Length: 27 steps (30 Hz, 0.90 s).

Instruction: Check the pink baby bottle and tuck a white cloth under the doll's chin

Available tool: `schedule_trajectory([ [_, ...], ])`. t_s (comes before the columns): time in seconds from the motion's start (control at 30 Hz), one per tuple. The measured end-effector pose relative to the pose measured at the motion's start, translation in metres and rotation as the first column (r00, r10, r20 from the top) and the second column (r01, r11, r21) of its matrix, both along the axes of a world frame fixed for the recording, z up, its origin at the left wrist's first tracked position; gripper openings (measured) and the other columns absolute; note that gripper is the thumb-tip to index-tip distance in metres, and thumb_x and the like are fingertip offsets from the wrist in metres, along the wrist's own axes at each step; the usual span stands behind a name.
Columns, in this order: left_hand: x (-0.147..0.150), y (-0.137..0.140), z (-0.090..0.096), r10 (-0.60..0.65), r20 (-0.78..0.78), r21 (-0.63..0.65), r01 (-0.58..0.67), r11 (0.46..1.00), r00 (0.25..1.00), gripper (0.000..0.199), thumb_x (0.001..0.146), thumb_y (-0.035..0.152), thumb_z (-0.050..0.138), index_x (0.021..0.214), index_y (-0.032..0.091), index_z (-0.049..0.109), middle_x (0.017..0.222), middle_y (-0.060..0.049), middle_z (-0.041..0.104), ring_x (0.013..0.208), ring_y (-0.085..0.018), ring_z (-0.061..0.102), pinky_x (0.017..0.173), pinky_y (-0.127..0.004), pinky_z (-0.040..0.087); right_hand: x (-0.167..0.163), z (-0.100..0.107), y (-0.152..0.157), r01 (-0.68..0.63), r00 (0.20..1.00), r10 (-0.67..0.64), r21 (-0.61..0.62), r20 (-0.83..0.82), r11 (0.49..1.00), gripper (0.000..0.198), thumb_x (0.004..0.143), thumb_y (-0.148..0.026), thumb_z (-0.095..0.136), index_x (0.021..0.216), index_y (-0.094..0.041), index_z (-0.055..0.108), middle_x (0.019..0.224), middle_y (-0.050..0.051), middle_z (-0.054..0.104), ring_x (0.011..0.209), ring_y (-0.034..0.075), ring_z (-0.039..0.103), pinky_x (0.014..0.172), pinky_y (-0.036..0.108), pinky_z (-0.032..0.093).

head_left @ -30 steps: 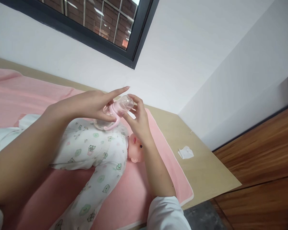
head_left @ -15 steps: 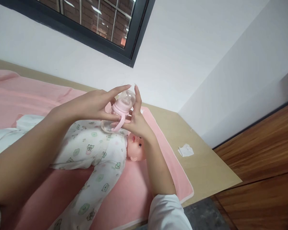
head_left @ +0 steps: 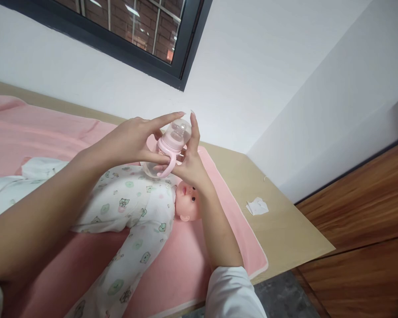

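A baby bottle (head_left: 170, 148) with a pink collar, pink handles and a clear cap is held tilted between both hands, above a doll. My left hand (head_left: 135, 139) grips its left side, thumb across the front by the handle and index finger reaching to the cap's top. On the other side, my right hand (head_left: 190, 157) holds it, index finger pointing up along the cap. Beneath lies the doll (head_left: 129, 201) in white clothing printed with green bears. My right wrist and forearm hide part of its head.
The doll rests on a pink blanket (head_left: 182, 265) spread over a tan tabletop (head_left: 281, 234). A folded white tissue (head_left: 257, 206) lies right of the blanket. A white wall (head_left: 225, 88) with a dark-framed window (head_left: 182, 73) rises behind; wooden panels (head_left: 368, 212) stand at the right.
Both hands have lifted the bottle slightly up and to the right. The doll stays where it was.
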<state>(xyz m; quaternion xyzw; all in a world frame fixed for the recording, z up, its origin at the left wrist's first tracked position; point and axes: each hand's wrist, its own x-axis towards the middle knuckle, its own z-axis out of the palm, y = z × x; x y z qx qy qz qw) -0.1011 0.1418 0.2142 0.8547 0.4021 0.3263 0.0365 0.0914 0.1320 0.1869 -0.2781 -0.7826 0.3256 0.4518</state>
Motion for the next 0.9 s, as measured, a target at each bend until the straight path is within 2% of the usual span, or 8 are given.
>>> schedule_trajectory([
  [0.2, 0.01, -0.008, -0.004, -0.072, 0.063, -0.048, 0.075, 0.996, 0.995, 0.098, 0.08, 0.051, 0.064, 0.16, 0.037, 0.009, 0.122, -0.004, 0.068, 0.096, -0.027, 0.067, 0.084, -0.035, 0.05, 0.012, 0.003, -0.001, 0.08, 0.996, -0.083, 0.147, 0.019, 0.986, 0.106, 0.066, -0.037, 0.088, 0.149, -0.045, 0.023, 0.165, -0.001, 0.014, 0.136, 0.028, 0.049, 0.094, 0.036, 0.06],
  [0.33, 0.016, -0.012, -0.009, -0.1, 0.072, -0.003, 0.101, 0.995, 0.992, 0.097, 0.086, 0.061, 0.055, 0.16, 0.033, 0.0, 0.141, -0.009, 0.058, 0.118, -0.032, 0.06, 0.095, -0.041, 0.047, 0.022, 0.008, 0.0, 0.227, 0.974, -0.219, 0.199, -0.059, 0.953, 0.097, 0.065, -0.044, 0.087, 0.144, -0.043, 0.03, 0.162, -0.001, 0.02, 0.14, 0.029, 0.043, 0.094, 0.041, 0.059],
  [0.43, 0.021, -0.018, -0.009, -0.104, 0.048, 0.069, 0.1, 0.993, 0.993, 0.089, 0.09, 0.062, 0.049, 0.16, 0.029, 0.007, 0.145, -0.009, 0.054, 0.129, -0.034, 0.051, 0.103, -0.045, 0.041, 0.04, 0.007, 0.014, 0.386, 0.919, -0.365, 0.151, -0.149, 0.91, 0.099, 0.062, -0.046, 0.086, 0.144, -0.04, 0.032, 0.159, 0.003, 0.026, 0.137, 0.029, 0.046, 0.095, 0.043, 0.057],
  [0.53, 0.029, -0.032, -0.011, -0.206, -0.063, 0.101, 0.212, 0.972, 0.976, 0.067, 0.093, 0.051, 0.049, 0.154, 0.032, 0.029, 0.137, -0.006, 0.06, 0.124, -0.031, 0.055, 0.101, -0.042, 0.04, 0.069, -0.004, 0.04, 0.499, 0.859, -0.475, 0.105, -0.192, 0.86, 0.101, 0.063, -0.039, 0.084, 0.146, -0.037, 0.028, 0.155, 0.008, 0.032, 0.13, 0.026, 0.052, 0.096, 0.04, 0.056],
  [0.63, 0.045, -0.059, -0.023, -0.486, -0.268, 0.116, 0.529, 0.841, 0.832, 0.038, 0.094, 0.04, 0.051, 0.131, 0.032, 0.055, 0.117, -0.004, 0.07, 0.105, -0.026, 0.063, 0.089, -0.04, 0.043, 0.1, -0.024, 0.065, 0.614, 0.781, -0.592, 0.079, -0.198, 0.785, 0.103, 0.063, -0.03, 0.08, 0.148, -0.031, 0.024, 0.15, 0.01, 0.038, 0.125, 0.023, 0.055, 0.099, 0.037, 0.053],
  [0.73, 0.062, -0.094, -0.051, -0.706, -0.439, 0.096, 0.81, 0.578, 0.556, 0.034, 0.091, 0.037, 0.056, 0.123, 0.024, 0.06, 0.091, -0.006, 0.07, 0.081, -0.023, 0.061, 0.073, -0.039, 0.045, 0.123, -0.045, 0.079, 0.731, 0.682, -0.724, 0.054, -0.108, 0.681, 0.101, 0.062, -0.027, 0.077, 0.148, -0.026, 0.026, 0.146, 0.011, 0.044, 0.124, 0.023, 0.054, 0.105, 0.038, 0.048],
  [0.8, 0.072, -0.113, -0.075, -0.751, -0.445, 0.099, 0.86, 0.501, 0.489, 0.026, 0.092, 0.036, 0.054, 0.112, 0.025, 0.065, 0.081, -0.005, 0.066, 0.067, -0.02, 0.056, 0.062, -0.037, 0.045, 0.132, -0.058, 0.083, 0.793, 0.609, -0.792, 0.066, -0.043, 0.606, 0.098, 0.061, -0.026, 0.076, 0.148, -0.025, 0.03, 0.144, 0.011, 0.046, 0.124, 0.024, 0.053, 0.107, 0.041, 0.045],
  [0.9, 0.084, -0.129, -0.111, -0.776, -0.445, 0.107, 0.887, 0.45, 0.448, 0.013, 0.089, 0.035, 0.057, 0.093, 0.03, 0.068, 0.085, -0.004, 0.067, 0.068, -0.02, 0.059, 0.058, -0.036, 0.045, 0.142, -0.077, 0.087, 0.845, 0.524, -0.85, 0.095, 0.049, 0.526, 0.092, 0.062, -0.021, 0.07, 0.147, -0.024, 0.035, 0.144, 0.011, 0.047, 0.123, 0.025, 0.053, 0.106, 0.04, 0.045],
])
